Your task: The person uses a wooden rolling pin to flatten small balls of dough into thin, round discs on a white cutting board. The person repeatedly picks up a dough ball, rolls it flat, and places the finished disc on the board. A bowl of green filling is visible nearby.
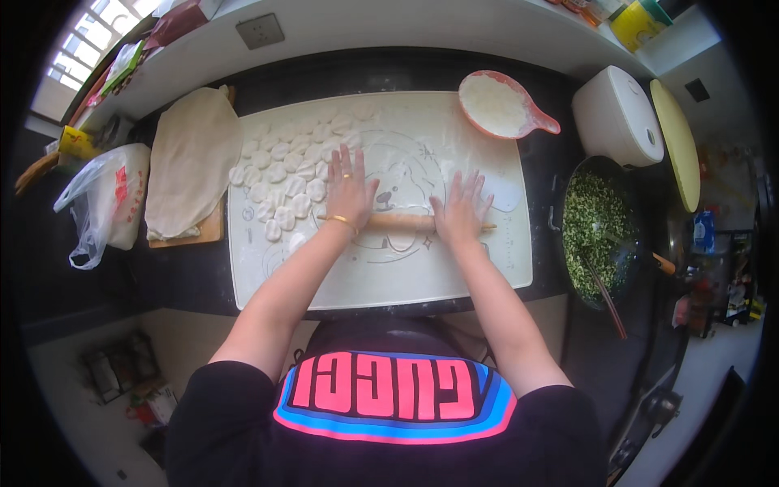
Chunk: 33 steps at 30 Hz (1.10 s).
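A wooden rolling pin (399,221) lies crosswise on a pale floury mat (487,252). My left hand (350,188) rests over its left end, palm down, fingers stretched forward. Over the right end lies my right hand (461,206), also flat with the fingers spread. Neither hand wraps round the pin. A small piece of dough (401,239) shows under the middle of the pin. Left of my left hand, several small round dough pieces (277,173) are spread over the mat, some touching each other.
At the left, a dough sheet (188,158) drapes over a wooden board (213,226), beside a plastic bag (122,199). A red ladle-shaped bowl of flour (497,104) stands at the mat's back right. A pan of chopped greens (599,231) with chopsticks and a white appliance (618,116) stand farther right.
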Available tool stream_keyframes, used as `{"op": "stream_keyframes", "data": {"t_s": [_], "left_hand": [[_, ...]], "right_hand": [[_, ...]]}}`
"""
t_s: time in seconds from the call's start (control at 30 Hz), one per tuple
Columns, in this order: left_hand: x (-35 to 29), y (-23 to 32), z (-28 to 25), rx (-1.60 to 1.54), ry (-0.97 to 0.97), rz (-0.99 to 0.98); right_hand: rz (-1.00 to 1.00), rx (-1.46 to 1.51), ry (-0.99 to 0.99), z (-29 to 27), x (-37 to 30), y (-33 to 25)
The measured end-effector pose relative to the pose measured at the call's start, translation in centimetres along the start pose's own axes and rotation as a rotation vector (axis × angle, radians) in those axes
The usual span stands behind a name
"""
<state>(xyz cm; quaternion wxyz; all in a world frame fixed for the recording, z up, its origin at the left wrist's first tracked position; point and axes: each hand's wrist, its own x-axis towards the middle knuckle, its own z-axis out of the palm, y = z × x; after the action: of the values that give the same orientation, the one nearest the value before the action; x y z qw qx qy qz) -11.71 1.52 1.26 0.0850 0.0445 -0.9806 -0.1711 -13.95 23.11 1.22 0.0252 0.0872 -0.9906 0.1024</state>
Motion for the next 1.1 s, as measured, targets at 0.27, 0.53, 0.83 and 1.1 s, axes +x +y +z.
{"op": "stream_keyframes", "data": {"t_s": [0.27,0.53,0.83,1.1], "left_hand": [[-5.7,0.1,-0.5,-0.311,-0.217,0.206],[-3.9,3.0,1.0,-0.295,-0.586,0.003],[-10.7,-0.5,-0.8,0.062,-0.106,0.079],[-6.1,-1.4,-1.0,0.113,-0.240,0.127]], "right_hand": [[-0.235,0.046,-0.033,-0.9,-8.8,1.1],[-0.332,0.090,-0.005,-1.0,-10.3,2.8],[-0.286,0.057,-0.023,-0.1,-8.6,1.4],[-0.268,-0.093,0.006,1.1,-7.4,1.3]]}}
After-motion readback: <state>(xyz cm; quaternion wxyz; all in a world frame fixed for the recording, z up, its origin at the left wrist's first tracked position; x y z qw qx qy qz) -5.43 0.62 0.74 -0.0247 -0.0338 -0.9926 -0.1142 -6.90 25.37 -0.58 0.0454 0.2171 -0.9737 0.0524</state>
